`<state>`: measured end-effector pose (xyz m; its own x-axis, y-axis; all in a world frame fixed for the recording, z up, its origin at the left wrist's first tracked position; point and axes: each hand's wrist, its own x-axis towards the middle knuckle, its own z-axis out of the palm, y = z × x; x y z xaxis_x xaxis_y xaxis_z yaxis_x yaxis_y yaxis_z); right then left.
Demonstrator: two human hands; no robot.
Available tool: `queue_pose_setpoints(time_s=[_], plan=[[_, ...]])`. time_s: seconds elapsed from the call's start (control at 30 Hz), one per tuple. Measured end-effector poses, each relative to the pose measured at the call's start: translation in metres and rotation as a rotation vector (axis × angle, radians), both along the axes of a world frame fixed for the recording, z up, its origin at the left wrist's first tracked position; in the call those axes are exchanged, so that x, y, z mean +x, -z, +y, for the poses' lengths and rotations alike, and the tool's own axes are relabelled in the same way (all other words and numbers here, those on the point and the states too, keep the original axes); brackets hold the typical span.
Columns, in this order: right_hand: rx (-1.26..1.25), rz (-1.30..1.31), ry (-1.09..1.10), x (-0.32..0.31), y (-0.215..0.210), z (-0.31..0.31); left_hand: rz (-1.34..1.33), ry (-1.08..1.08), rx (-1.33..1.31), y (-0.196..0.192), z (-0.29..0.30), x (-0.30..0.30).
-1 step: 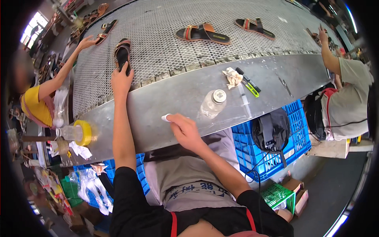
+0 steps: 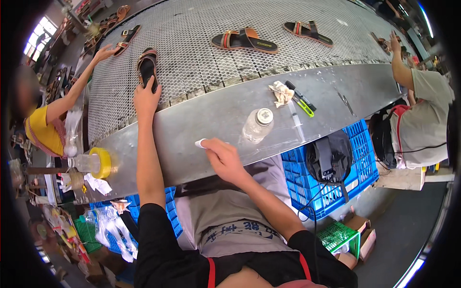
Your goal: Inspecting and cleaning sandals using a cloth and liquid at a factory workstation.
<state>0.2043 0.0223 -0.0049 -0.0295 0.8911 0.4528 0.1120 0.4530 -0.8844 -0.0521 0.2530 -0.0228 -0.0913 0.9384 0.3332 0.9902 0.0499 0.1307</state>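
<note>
My left hand reaches to the mesh belt and grips the heel end of a black sandal with striped straps, its toe pointing away from me. Thumb and fingers lie on either side of the heel. Over the metal ledge, my right hand is closed. A small white piece of cloth or paper shows at its fingertips; whether it is pinched or wrapped round a finger I cannot tell. Right of this hand stands a clear bottle with a pale cap.
More sandals lie on the belt. Along the ledge are a crumpled cloth, a green cutter, a syringe, tweezers and yellow tape. A blue crate stands below. Co-workers sit left and right.
</note>
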Motion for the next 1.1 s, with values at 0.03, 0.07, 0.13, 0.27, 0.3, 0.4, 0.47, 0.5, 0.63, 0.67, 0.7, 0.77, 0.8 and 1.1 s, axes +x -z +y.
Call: queue_pose_setpoints(time_s=[0.03, 0.07, 0.13, 0.27, 0.3, 0.4, 0.47, 0.5, 0.63, 0.67, 0.7, 0.77, 0.8, 1.1], plan=[[0.000, 0.002, 0.006, 0.002, -0.001, -0.001, 0.002, 0.006, 0.000, 0.002, 0.002, -0.002], [-0.010, -0.009, -0.010, 0.003, -0.003, -0.001, 0.073, 0.012, 0.081, 0.006, 0.003, -0.004], [-0.026, -0.017, -0.032, 0.004, -0.005, 0.000, 0.121, 0.018, 0.163, 0.010, 0.004, -0.006], [-0.059, -0.019, -0.057, 0.000, -0.005, 0.000, 0.003, -0.004, 0.054, -0.006, -0.005, -0.003], [-0.092, -0.038, -0.053, 0.000, -0.004, 0.000, -0.005, 0.002, 0.078, -0.006, -0.006, 0.001], [-0.028, -0.017, 0.012, 0.000, 0.000, -0.001, -0.059, 0.026, 0.102, -0.005, -0.003, 0.010], [-0.061, -0.007, -0.024, 0.000, -0.005, -0.002, -0.012, 0.013, 0.141, 0.004, 0.001, 0.008], [-0.086, -0.016, -0.012, 0.000, -0.007, -0.003, 0.002, 0.008, 0.140, 0.006, 0.001, 0.007], [-0.112, -0.036, 0.009, -0.002, -0.005, -0.003, 0.006, -0.049, 0.054, 0.004, -0.003, 0.007], [-0.112, -0.040, 0.020, -0.002, -0.006, -0.004, 0.003, -0.049, 0.059, 0.004, -0.005, 0.006], [-0.091, -0.048, 0.010, -0.004, -0.007, -0.005, -0.002, -0.045, 0.064, 0.005, -0.006, 0.004], [-0.066, -0.062, 0.017, -0.005, -0.008, -0.004, -0.002, -0.045, 0.049, 0.001, -0.009, -0.003], [-0.062, -0.067, -0.003, -0.005, -0.005, -0.004, 0.006, -0.043, 0.042, 0.001, -0.008, -0.002], [-0.058, -0.031, 0.005, -0.005, -0.008, -0.001, 0.033, -0.027, 0.034, -0.002, -0.003, 0.009]])
